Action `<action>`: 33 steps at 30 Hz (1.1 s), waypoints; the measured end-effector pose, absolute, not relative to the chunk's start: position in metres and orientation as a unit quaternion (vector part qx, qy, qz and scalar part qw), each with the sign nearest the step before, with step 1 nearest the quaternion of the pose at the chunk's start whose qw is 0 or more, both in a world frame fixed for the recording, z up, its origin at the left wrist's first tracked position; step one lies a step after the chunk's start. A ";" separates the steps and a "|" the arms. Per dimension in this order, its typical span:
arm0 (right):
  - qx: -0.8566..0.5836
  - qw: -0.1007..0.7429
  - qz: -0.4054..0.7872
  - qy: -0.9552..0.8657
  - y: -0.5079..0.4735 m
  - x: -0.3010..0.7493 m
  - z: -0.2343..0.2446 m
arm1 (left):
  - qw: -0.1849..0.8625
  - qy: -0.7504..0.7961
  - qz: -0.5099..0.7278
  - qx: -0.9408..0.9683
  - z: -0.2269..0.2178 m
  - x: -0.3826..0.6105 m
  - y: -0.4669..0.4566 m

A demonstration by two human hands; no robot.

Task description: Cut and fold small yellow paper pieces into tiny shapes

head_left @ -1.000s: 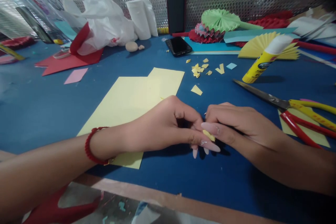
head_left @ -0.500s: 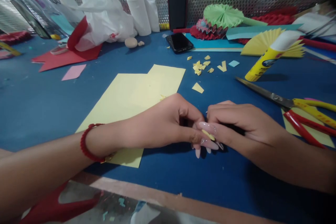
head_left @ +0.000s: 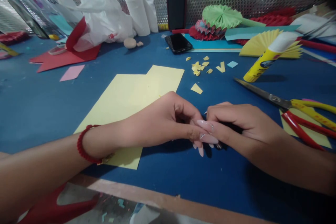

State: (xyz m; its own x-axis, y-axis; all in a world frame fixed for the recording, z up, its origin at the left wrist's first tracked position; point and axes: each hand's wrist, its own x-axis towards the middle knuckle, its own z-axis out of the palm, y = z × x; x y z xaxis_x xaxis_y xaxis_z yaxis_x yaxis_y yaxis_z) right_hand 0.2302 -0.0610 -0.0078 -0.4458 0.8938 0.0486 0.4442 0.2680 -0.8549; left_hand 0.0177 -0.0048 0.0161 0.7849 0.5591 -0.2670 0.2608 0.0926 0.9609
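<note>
My left hand [head_left: 168, 122], with a red bracelet at the wrist, is closed in a pinch low over the blue table. My right hand [head_left: 241, 129] meets it, also closed, and the two thumb tips press side by side. A small piece of yellow paper, seen between the thumbs half a second ago, is now hidden behind the fingers and long nails. Under my left wrist lies a larger pale yellow sheet [head_left: 118, 101] with a stepped edge. Scissors [head_left: 286, 103] with yellow and red handles lie beside my right hand, their blades open.
Yellow paper scraps [head_left: 197, 68] lie beyond my hands. A yellow glue stick [head_left: 262, 63] stands tilted near a pleated yellow fan [head_left: 252, 45]. Farther back are a phone lying flat [head_left: 179, 43], a white plastic bag [head_left: 105, 17] and red paper [head_left: 65, 57]. The table's edge [head_left: 147, 197] runs in front.
The yellow paper piece between the thumbs has gone out of sight as the fingers shifted. My left hand has moved slightly; the view has drifted a little.
</note>
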 end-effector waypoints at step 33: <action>-0.428 0.308 0.370 -0.764 -0.070 0.233 -0.004 | 0.679 0.308 0.199 0.636 0.015 0.021 -0.016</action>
